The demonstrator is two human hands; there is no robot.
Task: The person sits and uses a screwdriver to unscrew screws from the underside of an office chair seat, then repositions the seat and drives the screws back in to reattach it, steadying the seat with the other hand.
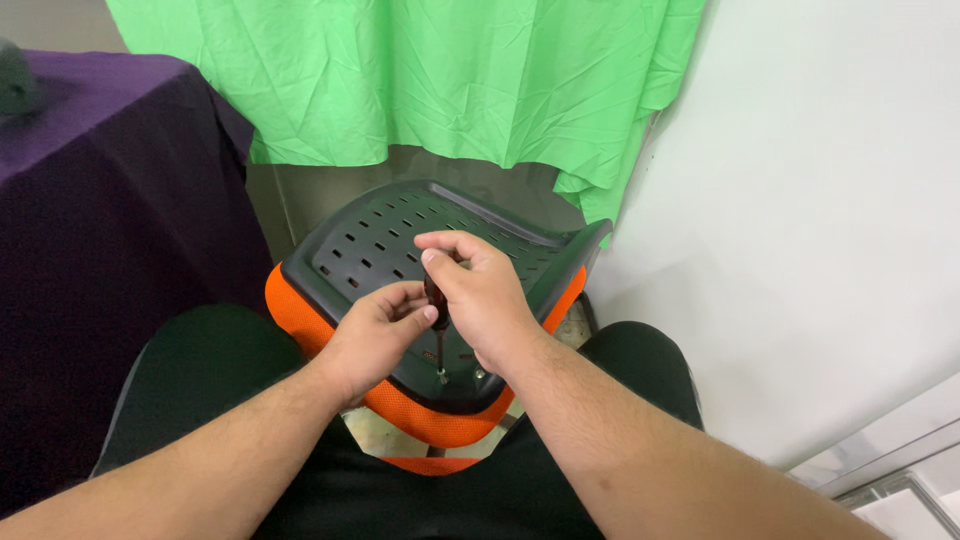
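Gripping a dark-handled screwdriver [437,305], right hand [480,295] fingers closed, left hand [378,335] pinching its shaft, tip at the upturned black perforated plastic seat base [370,235]'s near edge; any tilt could slip it off the screw.

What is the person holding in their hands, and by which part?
A screwdriver: the right hand wraps its dark handle, the left hand pinches it lower down. Its tip meets a screw on the upturned chair seat.

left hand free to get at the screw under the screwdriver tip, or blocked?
Probably yes. The left hand rests at the screwdriver shaft just above the screw, nothing between them. The right hand grips the handle higher up, clear of that spot on the seat's underside.
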